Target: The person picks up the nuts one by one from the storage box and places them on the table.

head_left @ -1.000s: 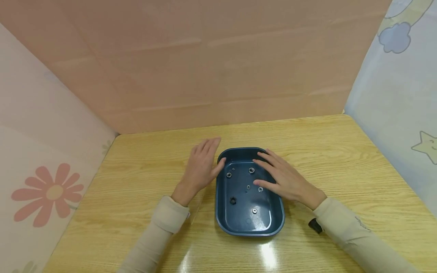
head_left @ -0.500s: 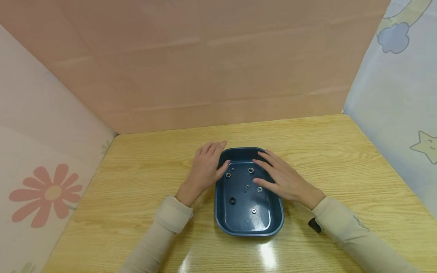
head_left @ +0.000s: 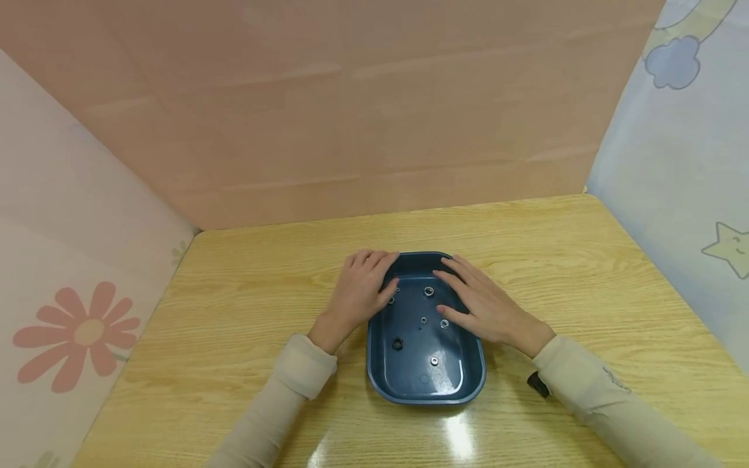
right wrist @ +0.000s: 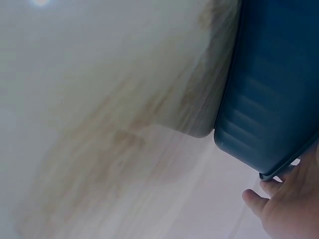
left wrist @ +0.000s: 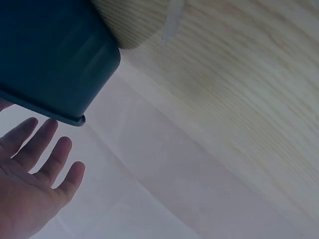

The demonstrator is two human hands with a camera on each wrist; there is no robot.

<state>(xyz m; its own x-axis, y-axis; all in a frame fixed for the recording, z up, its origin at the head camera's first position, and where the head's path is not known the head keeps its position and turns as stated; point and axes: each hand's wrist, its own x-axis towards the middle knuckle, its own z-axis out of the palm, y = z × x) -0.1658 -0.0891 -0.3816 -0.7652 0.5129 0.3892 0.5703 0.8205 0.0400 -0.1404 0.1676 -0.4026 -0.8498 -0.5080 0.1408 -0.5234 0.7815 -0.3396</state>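
Note:
A blue tray (head_left: 426,383) lies on the table with several small nuts in it, among them a dark nut (head_left: 398,343) and a silver nut (head_left: 429,292). My left hand (head_left: 358,289) is at the tray's far left rim, fingers slightly bent and thumb over the inside. My right hand (head_left: 491,305) lies over the right rim with fingers spread above the interior. In the left wrist view the left fingers (left wrist: 45,144) are beside the rim of the tray (left wrist: 60,64). The right wrist view has the right hand (right wrist: 294,199) at the rim corner of the tray (right wrist: 269,99).
A small black object (head_left: 538,384) lies on the wooden table (head_left: 263,273) by the right sleeve. A pinkish backdrop (head_left: 351,117) stands behind the table, and patterned panels (head_left: 673,169) rise at both sides.
My left hand has moved right, from beside the tray to its far left rim, and its thumb now partly covers a nut. My right hand has hardly moved.

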